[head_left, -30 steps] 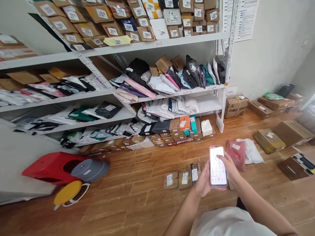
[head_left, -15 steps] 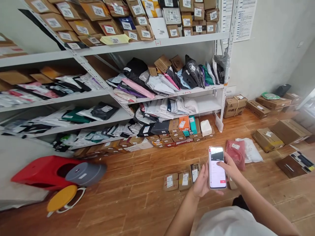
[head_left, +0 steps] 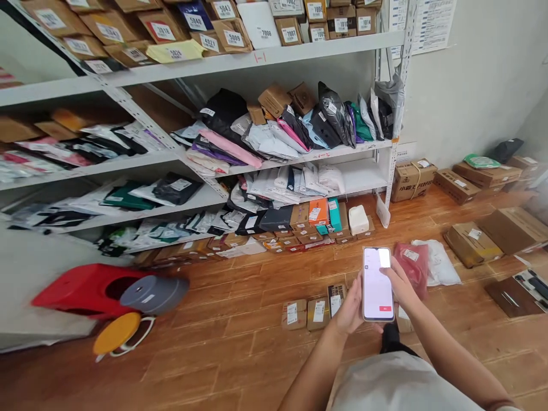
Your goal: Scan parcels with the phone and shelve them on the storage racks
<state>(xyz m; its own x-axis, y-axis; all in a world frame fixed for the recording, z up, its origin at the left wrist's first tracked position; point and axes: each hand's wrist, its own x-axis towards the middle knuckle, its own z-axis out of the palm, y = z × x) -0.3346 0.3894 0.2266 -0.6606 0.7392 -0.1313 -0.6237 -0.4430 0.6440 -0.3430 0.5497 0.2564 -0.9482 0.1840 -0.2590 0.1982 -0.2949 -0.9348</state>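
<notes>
Both my hands are at a smartphone, held upright with its lit white screen facing me and a red button low on it. My left hand grips the phone along its left side and from below. On the right edge, my right hand is wrapped round the phone, its thumb over the upper part of the screen. The text on the screen is too small to read. Just beyond the right hand lie a pink parcel bag and a white parcel bag. Small labelled boxes stand on the floor left of my left hand.
A white shelving rack full of labelled boxes and bags spans the far side. At left are a red plastic stool, a grey bin and a yellow round seat. Cardboard boxes lie on the wooden floor at right.
The phone's screen has changed from one with a dark picture at the top to a mostly white page. My view has tilted slightly downward; both hands still hold the phone.
</notes>
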